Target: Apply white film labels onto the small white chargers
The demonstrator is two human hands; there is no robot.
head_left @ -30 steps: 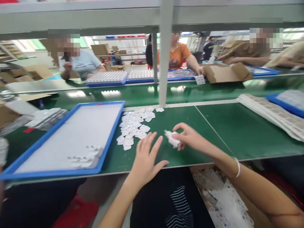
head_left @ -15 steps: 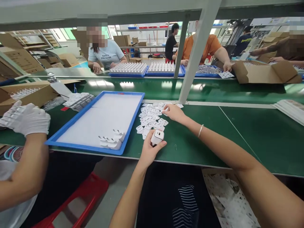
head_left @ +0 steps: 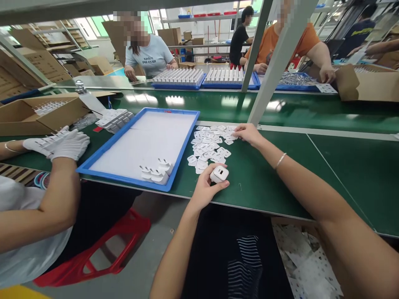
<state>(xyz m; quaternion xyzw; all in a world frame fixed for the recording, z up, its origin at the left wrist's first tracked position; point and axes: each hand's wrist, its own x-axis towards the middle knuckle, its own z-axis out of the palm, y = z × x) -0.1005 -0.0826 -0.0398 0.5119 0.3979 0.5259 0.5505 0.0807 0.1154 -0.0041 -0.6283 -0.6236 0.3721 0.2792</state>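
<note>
Two hands work apart: the left hand point(head_left: 206, 189) grips a charger point(head_left: 219, 173) near the bench's front edge, the right hand point(head_left: 247, 133) pinches at the labels point(head_left: 208, 148). Several thin labels could lift together.

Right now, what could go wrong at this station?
1. The white charger sits in the left hand near the table edge; a slip could drop it.
2. The right hand reaching into the loose sticker pile might scatter pieces.
</note>
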